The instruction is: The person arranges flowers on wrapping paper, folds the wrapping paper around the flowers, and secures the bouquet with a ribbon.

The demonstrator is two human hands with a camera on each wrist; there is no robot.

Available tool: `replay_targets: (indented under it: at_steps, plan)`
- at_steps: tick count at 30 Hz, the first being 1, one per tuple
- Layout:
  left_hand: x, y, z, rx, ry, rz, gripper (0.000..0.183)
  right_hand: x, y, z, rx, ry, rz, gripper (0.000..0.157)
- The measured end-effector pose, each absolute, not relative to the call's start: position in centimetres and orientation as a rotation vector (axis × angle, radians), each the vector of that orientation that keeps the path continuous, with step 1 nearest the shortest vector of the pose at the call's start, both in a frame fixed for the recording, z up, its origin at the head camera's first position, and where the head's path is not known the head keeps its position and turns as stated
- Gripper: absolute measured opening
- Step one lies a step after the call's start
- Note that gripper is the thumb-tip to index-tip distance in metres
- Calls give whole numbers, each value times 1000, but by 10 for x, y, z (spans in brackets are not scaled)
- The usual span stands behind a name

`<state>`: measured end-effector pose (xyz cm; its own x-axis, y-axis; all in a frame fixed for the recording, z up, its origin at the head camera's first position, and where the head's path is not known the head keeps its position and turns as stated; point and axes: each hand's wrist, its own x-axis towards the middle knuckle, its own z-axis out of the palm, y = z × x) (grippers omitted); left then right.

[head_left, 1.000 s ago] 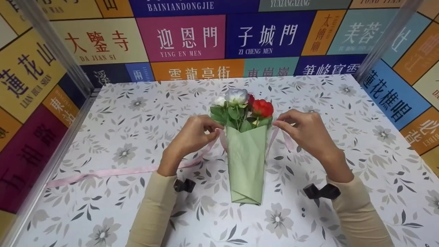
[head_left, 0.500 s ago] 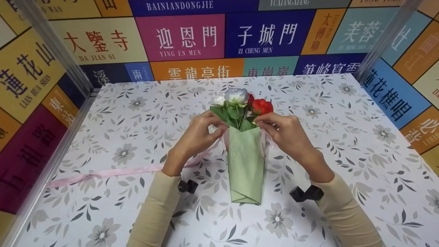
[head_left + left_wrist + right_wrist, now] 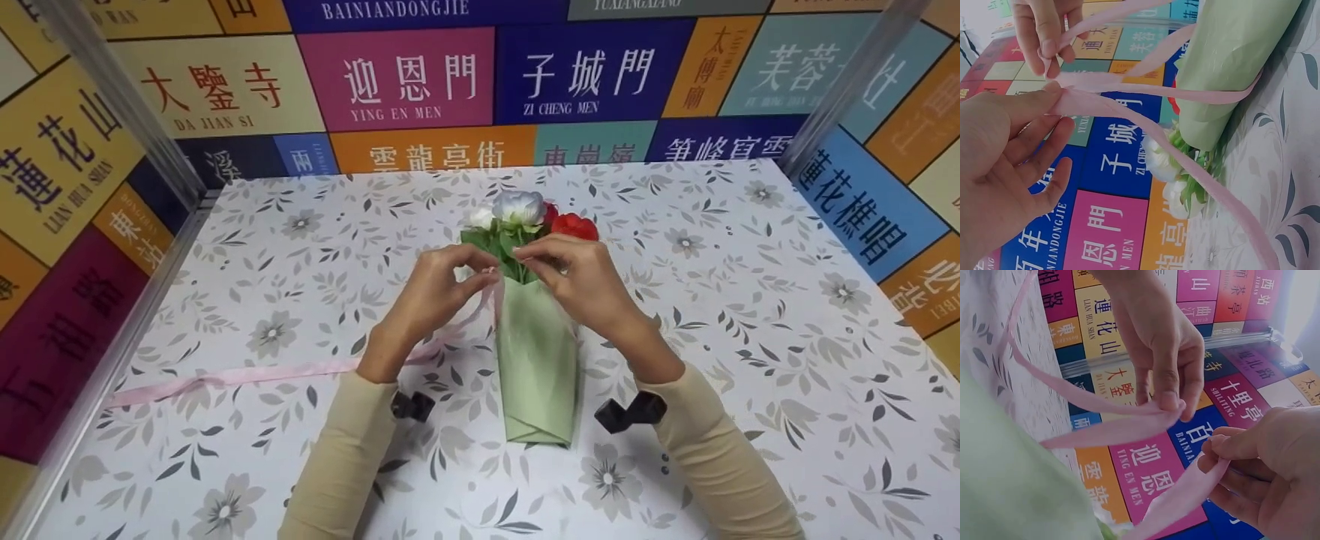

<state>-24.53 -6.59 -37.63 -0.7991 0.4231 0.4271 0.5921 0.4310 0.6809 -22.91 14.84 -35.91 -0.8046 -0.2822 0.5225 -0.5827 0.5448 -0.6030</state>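
Note:
A bouquet wrapped in pale green paper (image 3: 536, 367) lies on the table, its white flowers (image 3: 517, 208) and red flowers (image 3: 574, 225) at the far end. A pink ribbon (image 3: 1207, 183) passes around the wrapping. My left hand (image 3: 439, 292) pinches the ribbon between thumb and fingertips, above the left side of the paper's upper edge. Opposite it, my right hand (image 3: 585, 281) pinches another stretch of ribbon (image 3: 1176, 500) over the bouquet. The two sets of fingertips are close together but apart. The right hand hides part of the red flowers in the head view.
A long tail of the ribbon (image 3: 247, 373) trails left across the table, which has a floral-patterned cover (image 3: 675, 480). Panels of coloured blocks with writing (image 3: 397, 82) rise behind and at both sides. A clear corner strip (image 3: 844, 82) stands at the back right.
My right hand has moved left, from beyond the bouquet's right side to over its middle, bringing its ribbon along. My left hand has shifted slightly right.

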Motion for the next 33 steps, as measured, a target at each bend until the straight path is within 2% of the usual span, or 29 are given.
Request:
replay_targets:
  at_steps: [12,19,33]
  plan:
    - [-248,-66,-381,-905,-2422,-1304,10,-228,134,-369,598,-2572,1308,17]
    - [-249,-67,-382,-892,-2464,-1475,14,-227,132,-369,554,-2650,1417,18]
    - [-247,-66,-379,-786,-2556,-1504,13,-226,135,-367,566,-2687,1335,23]
